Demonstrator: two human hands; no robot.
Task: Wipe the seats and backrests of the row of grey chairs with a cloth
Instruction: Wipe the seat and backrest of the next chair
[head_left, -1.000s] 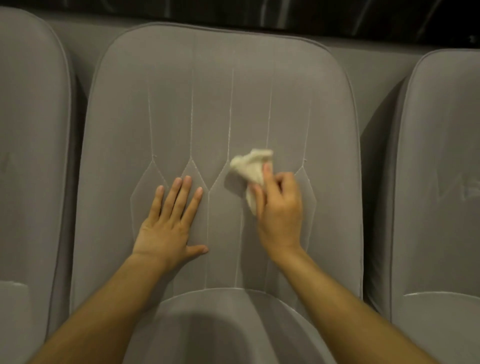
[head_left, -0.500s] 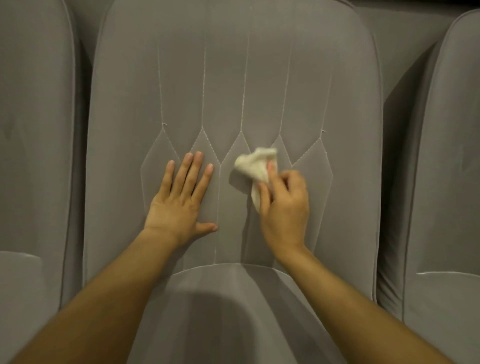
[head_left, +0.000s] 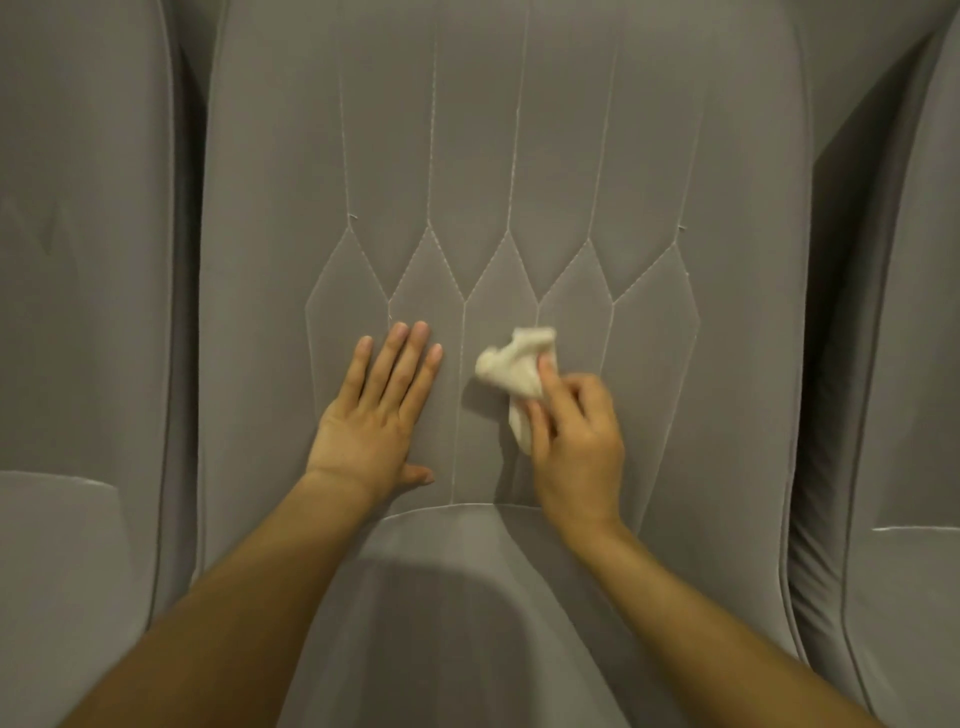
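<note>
The cloth (head_left: 511, 366) is small, cream-white and crumpled. It lies against the lower part of the backrest (head_left: 519, 156) of the middle chair, a little right of the centre of the frame, just under the row of pointed stitched seams (head_left: 498, 270).

The right hand (head_left: 576, 441) holds the cloth there. Its index finger (head_left: 549, 379) is stretched out over the cloth and presses it on the fabric. The thumb lies along the lower end of the cloth, so the cloth is pinched between these two. The other fingers of this hand are curled in toward the palm. The upper part of the cloth sticks out free, past the fingertip toward the upper left.

The left hand (head_left: 371, 415) lies flat on the same backrest, just to the left of the cloth and not touching it; one vertical seam runs between them. Its four fingers (head_left: 400, 358) are straight and close together and point to the top of the frame. Its thumb is spread out to the right, near the lower edge of the backrest. This hand holds nothing.

Both bare forearms (head_left: 701, 613) come up from the lower corners of the frame and pass over the seat (head_left: 467, 623), which fills the lower centre and is partly in shadow. At the left edge stands a second grey chair (head_left: 78, 260), and at the right edge a third chair (head_left: 914, 364). A dark gap separates each one from the middle chair.
</note>
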